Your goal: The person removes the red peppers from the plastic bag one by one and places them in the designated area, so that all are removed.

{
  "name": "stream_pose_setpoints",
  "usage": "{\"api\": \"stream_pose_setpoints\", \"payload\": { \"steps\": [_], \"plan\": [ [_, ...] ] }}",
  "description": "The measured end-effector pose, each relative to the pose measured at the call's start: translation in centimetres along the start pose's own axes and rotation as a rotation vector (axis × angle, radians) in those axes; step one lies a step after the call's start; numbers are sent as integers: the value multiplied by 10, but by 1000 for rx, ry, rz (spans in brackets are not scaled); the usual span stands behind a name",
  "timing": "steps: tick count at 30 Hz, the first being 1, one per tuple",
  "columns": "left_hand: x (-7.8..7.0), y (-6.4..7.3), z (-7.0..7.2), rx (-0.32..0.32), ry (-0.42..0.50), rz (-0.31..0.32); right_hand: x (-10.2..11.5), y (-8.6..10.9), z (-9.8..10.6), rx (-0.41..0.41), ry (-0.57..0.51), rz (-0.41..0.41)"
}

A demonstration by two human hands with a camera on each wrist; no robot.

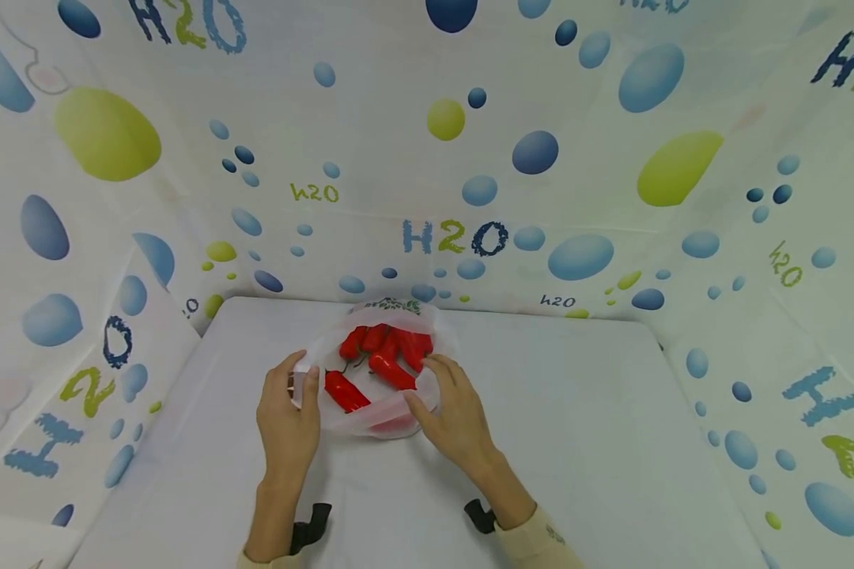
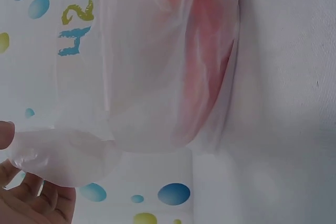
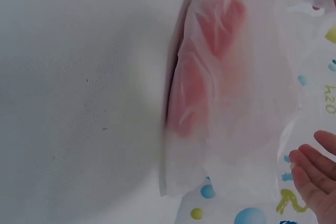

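A thin white plastic bag (image 1: 391, 415) stands on the table with its mouth spread toward me. Inside lie several glossy red peppers (image 1: 391, 370), some with dark stems. My left hand (image 1: 288, 419) is at the bag's left rim, its curled fingers and thumb holding a flap of the plastic, as the left wrist view shows. At the right rim is my right hand (image 1: 459, 411), fingers loosely extended and spread from the thumb, fingertips (image 3: 296, 163) right at the bag's edge. Through the translucent side, the peppers (image 3: 194, 93) show as blurred red in the right wrist view.
The white table (image 1: 576, 427) extends to both sides of the bag. Behind it and along the sides hangs a white sheet (image 1: 370, 142) printed with blue and green drops and H2O lettering. Black straps (image 1: 311, 528) show near both wrists.
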State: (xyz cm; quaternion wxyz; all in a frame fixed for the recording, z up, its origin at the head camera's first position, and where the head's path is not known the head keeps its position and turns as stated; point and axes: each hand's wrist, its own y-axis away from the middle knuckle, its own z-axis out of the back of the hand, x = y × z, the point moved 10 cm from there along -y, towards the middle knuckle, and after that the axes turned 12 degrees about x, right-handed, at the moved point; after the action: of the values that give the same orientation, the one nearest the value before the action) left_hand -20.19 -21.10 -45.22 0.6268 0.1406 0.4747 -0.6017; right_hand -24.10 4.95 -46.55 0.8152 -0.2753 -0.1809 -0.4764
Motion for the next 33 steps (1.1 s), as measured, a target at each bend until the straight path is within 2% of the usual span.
{"api": "stream_pose_setpoints", "payload": {
  "steps": [6, 10, 15, 21, 28, 33],
  "plan": [
    [-2, 1, 5, -81, 56, -84, 2, -4, -2, -14, 1, 10],
    [1, 3, 6, -117, 93, -104, 3, -7, -5, -12, 13, 16],
    [6, 3, 2, -120, 140, -108, 6, -16, -8, 8, 42, 36],
    [8, 4, 1, -126, 147, -108, 10, -29, -16, 43, 92, 52],
    [7, 4, 2, -129, 143, -102, 5, -41, -27, 85, 145, 10],
    [6, 5, 2, -135, 156, -111, -3, -45, -37, 130, 184, -54]
  ]
}}
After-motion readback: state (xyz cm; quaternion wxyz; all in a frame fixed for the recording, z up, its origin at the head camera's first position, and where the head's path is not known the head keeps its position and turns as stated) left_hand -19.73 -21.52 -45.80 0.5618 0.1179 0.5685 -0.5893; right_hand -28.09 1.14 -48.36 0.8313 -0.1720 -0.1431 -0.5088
